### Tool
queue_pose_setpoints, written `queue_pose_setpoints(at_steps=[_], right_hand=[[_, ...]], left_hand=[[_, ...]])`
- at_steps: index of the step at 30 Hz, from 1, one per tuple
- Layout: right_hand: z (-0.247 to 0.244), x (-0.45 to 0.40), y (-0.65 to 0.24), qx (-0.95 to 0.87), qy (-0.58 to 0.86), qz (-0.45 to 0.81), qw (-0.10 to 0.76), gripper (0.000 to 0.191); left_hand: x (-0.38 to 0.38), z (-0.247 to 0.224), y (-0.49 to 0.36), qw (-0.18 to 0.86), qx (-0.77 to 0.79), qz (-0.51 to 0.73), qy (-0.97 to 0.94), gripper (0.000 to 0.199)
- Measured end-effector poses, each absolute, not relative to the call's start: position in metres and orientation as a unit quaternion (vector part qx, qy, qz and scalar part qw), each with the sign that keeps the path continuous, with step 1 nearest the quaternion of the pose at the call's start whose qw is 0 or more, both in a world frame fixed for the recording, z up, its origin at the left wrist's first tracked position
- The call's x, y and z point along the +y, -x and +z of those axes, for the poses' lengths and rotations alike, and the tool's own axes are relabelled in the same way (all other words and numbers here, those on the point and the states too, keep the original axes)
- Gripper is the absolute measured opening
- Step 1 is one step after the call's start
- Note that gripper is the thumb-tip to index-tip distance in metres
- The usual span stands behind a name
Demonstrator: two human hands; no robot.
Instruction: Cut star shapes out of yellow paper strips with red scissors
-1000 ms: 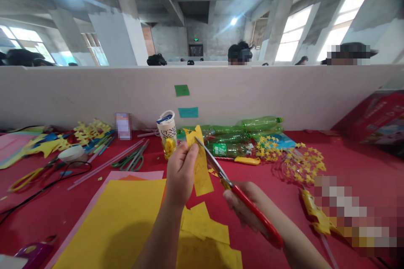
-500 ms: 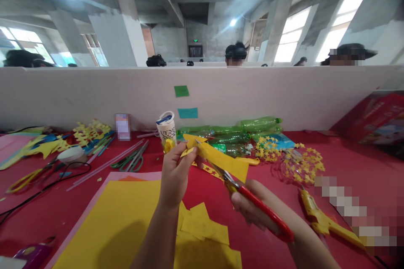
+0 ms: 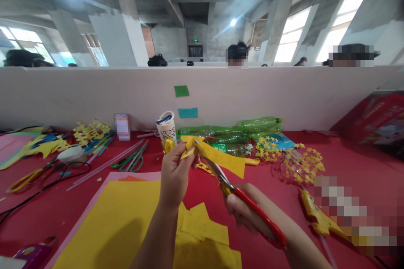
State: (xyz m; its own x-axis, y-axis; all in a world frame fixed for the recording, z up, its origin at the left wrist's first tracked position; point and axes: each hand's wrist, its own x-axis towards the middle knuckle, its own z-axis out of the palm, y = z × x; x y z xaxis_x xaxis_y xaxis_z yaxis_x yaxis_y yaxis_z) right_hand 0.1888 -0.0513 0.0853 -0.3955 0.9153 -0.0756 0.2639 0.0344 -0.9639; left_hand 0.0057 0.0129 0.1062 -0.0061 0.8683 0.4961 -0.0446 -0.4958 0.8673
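My left hand (image 3: 175, 172) is closed, pinching a piece of yellow paper (image 3: 225, 157) above the red table. My right hand (image 3: 244, 208) grips red-handled scissors (image 3: 260, 214), whose blades point up and left along the paper and reach close to my left fingers. Part of the paper is hidden behind the blades and fingers. Below my hands lie several small yellow paper pieces (image 3: 205, 227), overlapping the side of a large yellow sheet (image 3: 126, 214). A strip with star shapes (image 3: 206, 169) shows just under the held paper.
Green plastic bottles (image 3: 232, 134) lie along the white partition (image 3: 94, 92), beside a paper cup (image 3: 166, 128). Yellow star garlands (image 3: 303, 163) and a yellow glue gun (image 3: 318, 216) are to the right. Green-handled scissors (image 3: 135, 157), straws (image 3: 110, 163) and a white tub (image 3: 72, 155) sit left.
My right hand and the scissors have shifted slightly left. The yellow paper has tilted a little, while my left hand stays nearly in place.
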Motion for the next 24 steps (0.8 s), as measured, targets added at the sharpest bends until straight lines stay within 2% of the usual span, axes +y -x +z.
queue_pose_setpoints(at_steps=[9,18,24], right_hand=[[0.078,-0.049,-0.178,-0.617,0.479,0.541,0.313,0.058],[0.085,-0.050,-0.176,-0.616,0.499,0.530,0.301,0.049],[0.082,-0.049,-0.178,-0.624,0.506,0.507,0.312,0.049]], left_hand=[[0.014,0.105,-0.004,0.374,0.347,0.623,-0.593,0.027],[0.014,0.106,-0.005,0.392,0.344,0.631,-0.574,0.027],[0.016,0.105,-0.007,0.420,0.330,0.646,-0.545,0.024]])
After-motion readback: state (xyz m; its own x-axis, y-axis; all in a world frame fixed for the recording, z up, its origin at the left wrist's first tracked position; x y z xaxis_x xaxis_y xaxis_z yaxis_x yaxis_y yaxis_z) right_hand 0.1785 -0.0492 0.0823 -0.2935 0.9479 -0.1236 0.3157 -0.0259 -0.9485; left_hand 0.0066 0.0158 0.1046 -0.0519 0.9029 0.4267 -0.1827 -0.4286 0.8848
